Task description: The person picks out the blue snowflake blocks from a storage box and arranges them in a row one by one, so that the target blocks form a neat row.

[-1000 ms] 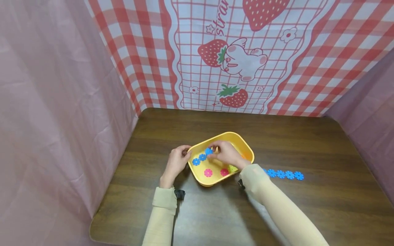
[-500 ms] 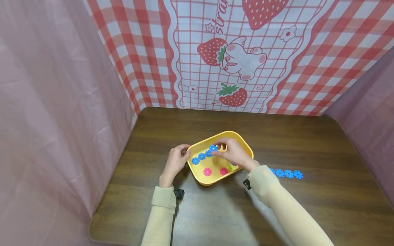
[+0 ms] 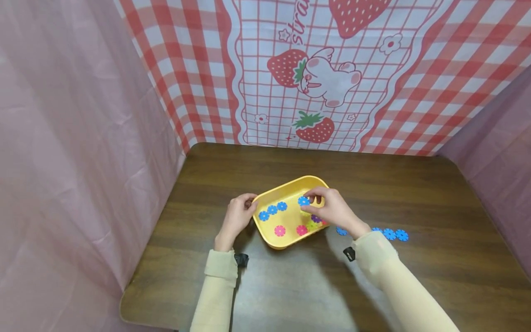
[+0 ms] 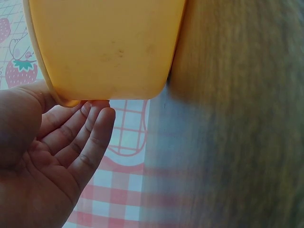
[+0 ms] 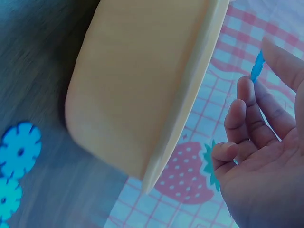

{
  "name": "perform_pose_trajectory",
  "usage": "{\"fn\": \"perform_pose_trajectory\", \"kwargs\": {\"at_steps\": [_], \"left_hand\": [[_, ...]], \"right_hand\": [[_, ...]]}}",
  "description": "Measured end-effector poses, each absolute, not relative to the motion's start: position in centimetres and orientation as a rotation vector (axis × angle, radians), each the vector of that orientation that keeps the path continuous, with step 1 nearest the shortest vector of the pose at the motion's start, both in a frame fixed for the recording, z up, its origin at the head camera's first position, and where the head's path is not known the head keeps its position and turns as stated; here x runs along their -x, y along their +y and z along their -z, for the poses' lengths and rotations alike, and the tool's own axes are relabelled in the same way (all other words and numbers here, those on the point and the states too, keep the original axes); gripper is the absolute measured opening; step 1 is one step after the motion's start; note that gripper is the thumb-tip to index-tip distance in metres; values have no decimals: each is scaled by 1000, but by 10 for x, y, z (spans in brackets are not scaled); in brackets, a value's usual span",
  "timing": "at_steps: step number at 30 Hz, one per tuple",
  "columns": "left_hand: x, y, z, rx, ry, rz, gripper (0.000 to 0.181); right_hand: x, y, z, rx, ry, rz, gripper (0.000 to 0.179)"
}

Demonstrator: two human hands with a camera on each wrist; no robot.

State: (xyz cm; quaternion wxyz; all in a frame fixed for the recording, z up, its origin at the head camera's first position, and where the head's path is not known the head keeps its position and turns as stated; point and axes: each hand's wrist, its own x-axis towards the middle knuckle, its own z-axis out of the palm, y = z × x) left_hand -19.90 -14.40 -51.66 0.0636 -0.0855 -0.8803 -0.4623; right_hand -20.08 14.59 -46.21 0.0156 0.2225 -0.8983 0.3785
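Observation:
A yellow plastic bin [image 3: 286, 186] stands on the table, angled. My left hand [image 3: 235, 219] grips its left rim; in the left wrist view the thumb is over the rim [image 4: 40, 57] and the fingers are outside. My right hand [image 3: 333, 211] pinches a blue flower-shaped disc [image 3: 303, 201] between thumb and fingertips, over the bin's right part. The right wrist view shows that blue disc [image 5: 257, 66] edge-on. Inside the bin, three blue discs [image 3: 272, 210] make a slanting row at the left. Pink discs [image 3: 280, 230], a purple disc [image 3: 316, 218] and yellow-green pieces [image 3: 311, 226] lie nearer the front.
On the wooden table [image 3: 224, 170], a row of blue discs [image 3: 389, 234] lies right of the bin, partly behind the right forearm. A strawberry-print cloth [image 3: 315, 129] hangs at the back. Pink curtains [image 3: 83, 161] flank the table.
My right hand has moved right with the blue disc, away from the three blue discs at the left. More of the purple disc and table row shows. The left hand stays on the rim.

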Motion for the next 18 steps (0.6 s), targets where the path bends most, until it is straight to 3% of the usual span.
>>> {"fn": "perform_pose_trajectory", "kwargs": {"at_steps": [18], "left_hand": [[200, -143, 518, 285, -2617, 1397, 19]], "right_hand": [[191, 196, 461, -547, -2783, -1185, 32]]}}
